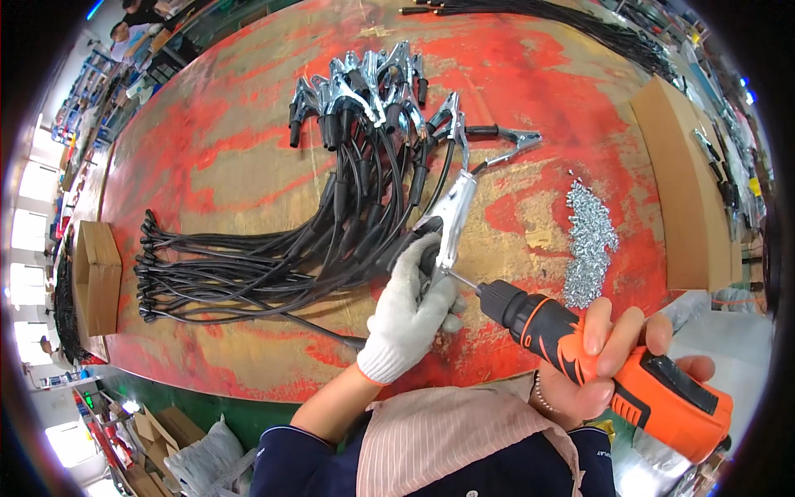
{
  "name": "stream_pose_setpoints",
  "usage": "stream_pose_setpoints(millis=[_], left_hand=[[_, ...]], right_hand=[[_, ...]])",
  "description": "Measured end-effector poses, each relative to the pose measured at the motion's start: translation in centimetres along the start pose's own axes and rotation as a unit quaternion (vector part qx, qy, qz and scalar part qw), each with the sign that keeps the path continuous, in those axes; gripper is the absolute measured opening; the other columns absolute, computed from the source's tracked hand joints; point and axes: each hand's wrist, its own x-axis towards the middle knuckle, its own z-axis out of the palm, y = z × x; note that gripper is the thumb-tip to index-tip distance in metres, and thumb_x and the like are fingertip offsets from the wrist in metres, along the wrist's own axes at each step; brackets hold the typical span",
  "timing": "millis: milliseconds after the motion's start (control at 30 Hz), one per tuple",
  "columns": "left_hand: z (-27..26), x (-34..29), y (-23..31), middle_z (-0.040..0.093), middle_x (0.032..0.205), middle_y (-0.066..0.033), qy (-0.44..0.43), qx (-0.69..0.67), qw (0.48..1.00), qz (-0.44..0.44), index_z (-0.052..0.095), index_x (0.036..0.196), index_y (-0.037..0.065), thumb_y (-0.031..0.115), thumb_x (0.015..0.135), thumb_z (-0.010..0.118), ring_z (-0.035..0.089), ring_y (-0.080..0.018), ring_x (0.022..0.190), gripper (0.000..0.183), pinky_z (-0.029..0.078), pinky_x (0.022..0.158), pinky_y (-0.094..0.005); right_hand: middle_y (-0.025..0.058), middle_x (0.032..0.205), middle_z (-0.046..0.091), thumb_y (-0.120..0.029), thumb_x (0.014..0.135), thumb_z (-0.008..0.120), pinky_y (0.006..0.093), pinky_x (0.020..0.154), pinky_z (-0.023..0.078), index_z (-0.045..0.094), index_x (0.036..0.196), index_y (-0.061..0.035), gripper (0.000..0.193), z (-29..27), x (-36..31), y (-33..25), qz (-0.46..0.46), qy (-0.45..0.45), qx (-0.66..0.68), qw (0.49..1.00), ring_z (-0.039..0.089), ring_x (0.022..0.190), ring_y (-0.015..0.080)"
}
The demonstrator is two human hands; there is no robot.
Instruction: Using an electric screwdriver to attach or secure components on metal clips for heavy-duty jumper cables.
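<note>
My left hand [403, 319], in a white knit glove, is closed around a silver metal spring clamp [454, 219] with a black cable end. The clamp's jaws point away from me. In my bare right hand [611, 344] is an orange and black power screwdriver [675, 402]. Its thin bit reaches to the clamp's handle end beside my gloved fingers; whether it sits on a screw is too small to tell. Beyond the left hand lies a heap of similar clamps [364, 87] on a bundle of black cables [240, 248]. Another clamp [515, 147] rests apart, right of the heap.
A pile of small silver screws [590, 244] lies on the worn red table [232, 116], right of the clamp. Cardboard boxes stand at the left edge [99, 277] and right edge [683, 190]. More black cables [546, 21] lie at the far edge. Another person [131, 40] is at far left.
</note>
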Motion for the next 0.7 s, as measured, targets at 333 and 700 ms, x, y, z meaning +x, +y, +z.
stream_pose_setpoints(millis=[333,700], left_hand=[[-0.4,-2.4,6.0,0.062,0.069,-0.0086,0.035,0.56,0.757,0.335,0.045,0.123,-0.002,0.018,0.075,0.064,0.06,-0.0256,0.051,0.055,0.048,0.049,-0.0344],[1.2,-2.5,2.8,0.045,0.048,-0.0048,0.054,0.613,0.647,0.451,0.055,0.112,-0.007,0.014,0.074,0.065,0.047,-0.0207,0.037,0.045,0.039,0.039,-0.0357]], right_hand=[[0.0043,0.093,0.062,0.0,0.071,0.075,0.0291,0.076,0.051,0.055,0.104,-0.0037,0.039,-0.1,-3.4,1.5,0.398,0.141,-0.029,0.906,0.061,0.087,0.0146],[0.0007,0.089,0.059,-0.004,0.068,0.08,0.0292,0.073,0.051,0.051,0.112,-0.0061,0.053,-0.7,-5.0,3.7,0.515,0.255,0.115,0.811,0.06,0.081,0.0129]])
